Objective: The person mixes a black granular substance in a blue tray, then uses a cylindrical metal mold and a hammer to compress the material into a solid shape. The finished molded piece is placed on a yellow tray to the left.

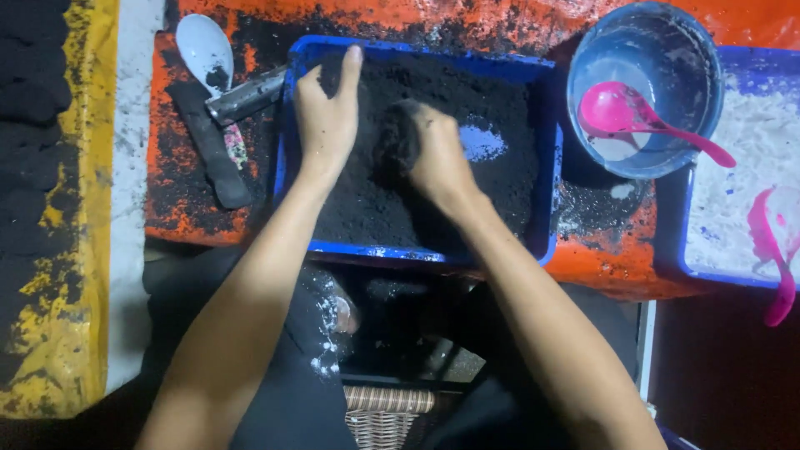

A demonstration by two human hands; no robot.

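I see both hands inside the blue tray of black powder. L hand lies flat on the powder at the tray's far-left corner, fingers together, gripping nothing. R hand at tray centre is cupped round a dark clump. Grey bowl w/ pink spoon sits just right of the tray; white spoon left of it.
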